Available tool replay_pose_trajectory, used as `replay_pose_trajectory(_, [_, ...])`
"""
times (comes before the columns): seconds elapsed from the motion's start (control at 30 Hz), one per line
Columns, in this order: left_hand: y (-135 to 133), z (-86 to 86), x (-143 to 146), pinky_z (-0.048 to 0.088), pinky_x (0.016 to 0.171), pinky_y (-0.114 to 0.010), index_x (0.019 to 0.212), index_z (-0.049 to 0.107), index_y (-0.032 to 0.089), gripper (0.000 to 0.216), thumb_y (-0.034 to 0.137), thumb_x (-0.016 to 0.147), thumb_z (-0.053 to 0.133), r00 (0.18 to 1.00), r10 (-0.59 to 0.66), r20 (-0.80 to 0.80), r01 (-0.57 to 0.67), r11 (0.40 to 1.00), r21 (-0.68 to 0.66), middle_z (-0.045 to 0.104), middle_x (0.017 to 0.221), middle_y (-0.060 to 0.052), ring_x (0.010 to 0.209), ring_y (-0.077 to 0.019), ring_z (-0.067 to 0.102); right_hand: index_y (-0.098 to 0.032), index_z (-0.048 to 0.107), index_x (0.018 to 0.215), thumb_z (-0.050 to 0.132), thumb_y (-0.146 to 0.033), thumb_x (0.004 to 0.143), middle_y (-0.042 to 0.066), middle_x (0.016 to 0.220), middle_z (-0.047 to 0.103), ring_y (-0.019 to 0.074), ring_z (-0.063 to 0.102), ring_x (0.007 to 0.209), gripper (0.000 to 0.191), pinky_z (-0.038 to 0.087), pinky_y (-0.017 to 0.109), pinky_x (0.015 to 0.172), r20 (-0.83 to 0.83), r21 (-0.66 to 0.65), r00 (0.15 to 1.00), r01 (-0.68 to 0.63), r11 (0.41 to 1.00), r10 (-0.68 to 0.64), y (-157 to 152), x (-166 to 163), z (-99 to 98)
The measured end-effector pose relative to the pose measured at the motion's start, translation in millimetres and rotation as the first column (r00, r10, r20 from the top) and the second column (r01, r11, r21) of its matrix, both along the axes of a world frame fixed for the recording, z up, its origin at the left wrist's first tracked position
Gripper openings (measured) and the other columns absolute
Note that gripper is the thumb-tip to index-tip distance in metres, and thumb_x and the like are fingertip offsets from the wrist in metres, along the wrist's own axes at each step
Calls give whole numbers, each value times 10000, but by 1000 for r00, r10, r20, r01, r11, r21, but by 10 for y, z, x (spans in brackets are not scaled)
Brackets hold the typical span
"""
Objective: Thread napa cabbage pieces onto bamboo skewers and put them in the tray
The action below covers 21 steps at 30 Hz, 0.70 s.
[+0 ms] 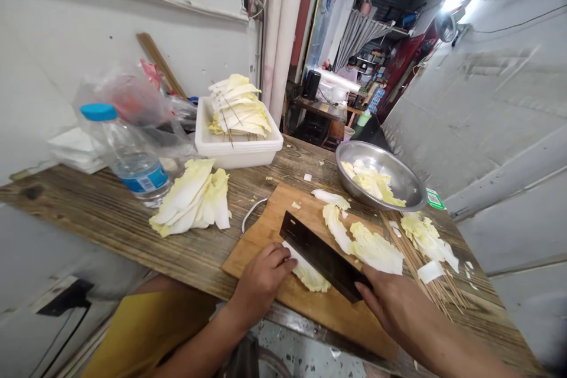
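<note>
A wooden cutting board [274, 230] lies on the plank table. My left hand [261, 280], fingers curled, presses down a napa cabbage leaf [310, 276] on the board. My right hand [390, 301] grips a dark cleaver [321, 255], whose blade rests on that leaf just beside my left fingertips. Cut cabbage pieces [372, 247] lie on the board to the right of the blade.
A steel bowl [398, 172] with cabbage pieces stands back right. Bamboo skewers [425, 271] and more cabbage lie at the right. A pile of leaves [195, 198], a water bottle [128, 156] and a white tub [234, 150] of skewered cabbage sit to the left. A person stands far back.
</note>
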State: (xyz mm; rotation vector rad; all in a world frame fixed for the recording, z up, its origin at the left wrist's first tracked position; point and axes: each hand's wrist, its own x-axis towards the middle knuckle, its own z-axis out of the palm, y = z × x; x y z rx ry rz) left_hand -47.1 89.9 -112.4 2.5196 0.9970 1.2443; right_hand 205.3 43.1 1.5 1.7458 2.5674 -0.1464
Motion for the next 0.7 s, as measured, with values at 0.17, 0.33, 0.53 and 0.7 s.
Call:
replay_pose_trajectory(0.17, [-5,-24,-2,515,779,-354,1035,663,169,293,151,935,389,1000,6,14,-5,1000,-29,632,943,-105,928,-211,532,-212,518,819,348,-291,946,50,626,641,210,635,548,227,340,275,488,18,-17,1000,-2,1000,3,18,33,-6])
replay_pose_trajectory(0.33, [15,-16,-7,513,781,-356,1013,662,141,277,152,936,395,1000,-5,5,5,1000,-5,635,944,-112,929,-218,529,-197,533,775,402,-256,908,63,595,644,210,622,500,195,306,272,451,35,-42,999,-8,999,9,90,-37,6])
replay_pose_trajectory(0.53, [-27,-75,26,516,789,-350,1053,652,166,272,180,948,401,998,-59,20,59,998,-5,640,945,-104,917,-203,547,-196,530,764,421,-225,893,78,612,654,222,623,521,171,310,281,454,-56,16,998,17,1000,-16,139,-267,-84])
replay_pose_trajectory(0.7, [-174,-170,-35,503,865,-356,1080,641,181,270,177,951,405,1000,9,21,-11,993,121,649,982,-91,991,-204,553,-208,511,807,336,-321,950,56,598,644,218,625,516,253,365,276,475,-250,196,960,175,965,-124,14,-134,-174])
